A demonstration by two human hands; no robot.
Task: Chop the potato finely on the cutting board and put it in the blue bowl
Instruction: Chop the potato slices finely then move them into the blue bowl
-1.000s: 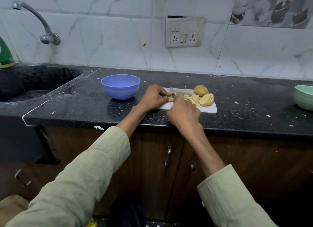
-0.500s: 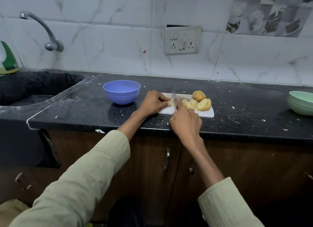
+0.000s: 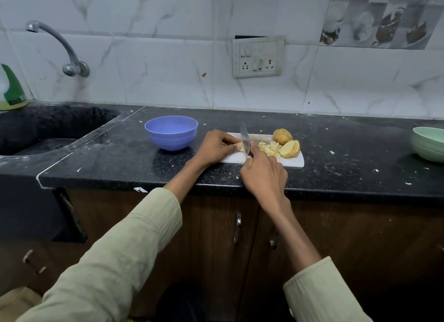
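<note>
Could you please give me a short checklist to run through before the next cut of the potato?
1. Knife gripped by the right hand: ok.
2. Left hand holds the potato piece on the cutting board: ok.
3. Left fingers apart from the blade: cannot tell; they are very near.
4. Blue bowl beside the board: ok.
5. Sliced potato and uncut half finely chopped: not ok.

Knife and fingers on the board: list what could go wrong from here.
The knife comes down right beside the left hand fingertips pinching a small potato piece; a slip could cut them. The cutting board sits near the counter edge, so chopped bits might scatter off.
</note>
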